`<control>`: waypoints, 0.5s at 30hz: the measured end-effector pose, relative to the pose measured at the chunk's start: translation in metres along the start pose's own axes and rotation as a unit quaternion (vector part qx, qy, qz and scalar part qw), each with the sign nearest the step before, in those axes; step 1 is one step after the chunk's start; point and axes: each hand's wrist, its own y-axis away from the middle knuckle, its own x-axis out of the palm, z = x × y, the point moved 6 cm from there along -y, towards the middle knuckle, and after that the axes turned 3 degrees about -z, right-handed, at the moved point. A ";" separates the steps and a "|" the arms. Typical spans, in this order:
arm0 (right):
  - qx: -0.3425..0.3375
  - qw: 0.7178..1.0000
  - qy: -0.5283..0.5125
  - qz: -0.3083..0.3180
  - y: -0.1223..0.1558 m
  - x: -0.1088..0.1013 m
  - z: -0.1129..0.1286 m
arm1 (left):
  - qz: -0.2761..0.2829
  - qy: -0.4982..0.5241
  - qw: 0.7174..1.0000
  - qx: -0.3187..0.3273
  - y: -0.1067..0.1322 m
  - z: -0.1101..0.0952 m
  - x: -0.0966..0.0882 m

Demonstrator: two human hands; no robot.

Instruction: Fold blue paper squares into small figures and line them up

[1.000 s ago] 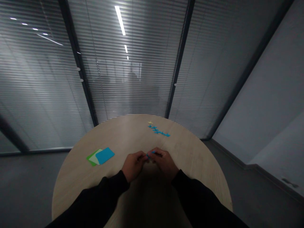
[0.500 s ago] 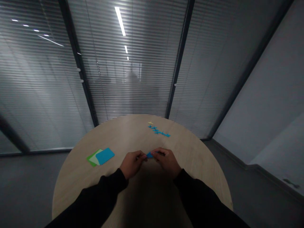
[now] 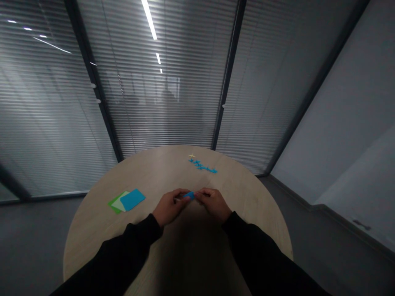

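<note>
A small folded piece of blue paper is held between my two hands above the middle of the round table. My left hand pinches its left side, thumb in front and fingers behind. At its right end, the thumb and fingertips of my right hand close on it. The fingers cover part of the paper, so its full shape is hidden. Beyond my hands, several small blue folded paper pieces lie in a slanting row, with a yellow one at the far end.
Flat sheets lie fanned on the left: a blue sheet over a pale green sheet and a green sheet. The round wooden table stands before glass panels with blinds. A pale wall rises on the right.
My left fingers have shifted along the blue paper, and more of its top face shows between my hands. The whole view has moved slightly; the sheets and small pieces stay put on the table.
</note>
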 end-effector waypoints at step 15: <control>-0.046 0.995 0.090 0.006 0.005 0.003 0.014 | 0.009 0.013 0.998 -0.062 -0.002 0.010 0.005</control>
